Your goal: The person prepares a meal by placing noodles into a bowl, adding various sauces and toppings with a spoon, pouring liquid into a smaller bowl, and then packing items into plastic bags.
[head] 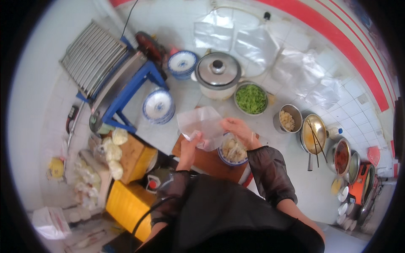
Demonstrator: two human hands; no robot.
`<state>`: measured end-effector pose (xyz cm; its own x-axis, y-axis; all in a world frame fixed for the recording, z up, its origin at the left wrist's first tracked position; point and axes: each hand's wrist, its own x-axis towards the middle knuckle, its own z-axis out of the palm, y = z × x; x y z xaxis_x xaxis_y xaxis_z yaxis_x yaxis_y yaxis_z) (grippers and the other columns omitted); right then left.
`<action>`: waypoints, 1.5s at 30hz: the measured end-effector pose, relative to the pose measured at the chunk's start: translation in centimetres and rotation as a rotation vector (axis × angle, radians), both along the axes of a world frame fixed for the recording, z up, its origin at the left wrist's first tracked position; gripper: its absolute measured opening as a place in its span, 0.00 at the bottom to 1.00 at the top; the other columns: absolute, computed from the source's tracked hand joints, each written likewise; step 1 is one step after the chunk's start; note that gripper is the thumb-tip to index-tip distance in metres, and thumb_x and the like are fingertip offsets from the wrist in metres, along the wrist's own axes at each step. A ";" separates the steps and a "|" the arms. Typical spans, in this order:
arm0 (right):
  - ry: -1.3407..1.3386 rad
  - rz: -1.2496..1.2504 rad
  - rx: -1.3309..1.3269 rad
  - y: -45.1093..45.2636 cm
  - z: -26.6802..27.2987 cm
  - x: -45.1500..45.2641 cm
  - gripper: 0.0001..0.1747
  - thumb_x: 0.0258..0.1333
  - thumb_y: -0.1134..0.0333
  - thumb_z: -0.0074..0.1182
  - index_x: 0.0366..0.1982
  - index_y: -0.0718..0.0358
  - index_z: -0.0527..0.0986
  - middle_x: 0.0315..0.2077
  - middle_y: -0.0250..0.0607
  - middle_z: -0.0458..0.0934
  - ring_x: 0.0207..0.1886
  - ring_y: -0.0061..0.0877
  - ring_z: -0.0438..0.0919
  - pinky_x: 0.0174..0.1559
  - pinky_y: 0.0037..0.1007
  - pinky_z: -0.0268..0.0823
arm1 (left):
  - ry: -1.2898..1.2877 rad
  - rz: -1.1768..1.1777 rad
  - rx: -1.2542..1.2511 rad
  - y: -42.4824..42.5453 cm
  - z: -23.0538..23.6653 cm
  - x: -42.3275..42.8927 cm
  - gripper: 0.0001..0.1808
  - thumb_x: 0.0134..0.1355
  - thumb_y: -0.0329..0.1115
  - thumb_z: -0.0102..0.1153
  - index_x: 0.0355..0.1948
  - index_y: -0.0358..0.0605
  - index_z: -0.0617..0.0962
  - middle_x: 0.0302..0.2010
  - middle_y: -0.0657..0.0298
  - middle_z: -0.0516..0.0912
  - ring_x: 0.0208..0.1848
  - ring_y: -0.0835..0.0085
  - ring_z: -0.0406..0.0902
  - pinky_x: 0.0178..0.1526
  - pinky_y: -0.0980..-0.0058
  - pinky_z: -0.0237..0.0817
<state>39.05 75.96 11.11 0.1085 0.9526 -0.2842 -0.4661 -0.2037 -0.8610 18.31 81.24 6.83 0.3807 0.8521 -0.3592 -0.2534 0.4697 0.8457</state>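
Stretched between my two hands is a clear plastic bag (205,121), held above a brown wooden board (207,163). My left hand (189,150) pinches the bag's lower left part between thumb and fingers. At its right edge, my right hand (239,129) grips the plastic. Just below my right hand stands a white bowl with a blue-patterned rim (232,163). Pale food (233,149), perhaps noodles, fills it; my right forearm borders it on the right.
A lidded pot (218,71), a bowl of chopped greens (251,98) and stacked blue-and-white plates (158,107) stand behind the board. To the right are a metal pot of pale pieces (287,120) and a pan with chopsticks (313,132). A blue stand (126,91) rises at left.
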 end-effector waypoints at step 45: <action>-0.499 0.620 -0.157 -2.5 -1.5 1.5 0.05 0.48 0.70 0.55 0.27 0.58 0.70 0.26 0.34 0.75 0.29 0.22 0.75 0.31 0.23 0.67 | 0.253 0.247 -0.315 -1.4 -18.1 -4.8 0.09 0.55 0.23 0.47 0.38 0.31 0.74 0.33 0.50 0.78 0.29 0.56 0.80 0.27 0.60 0.75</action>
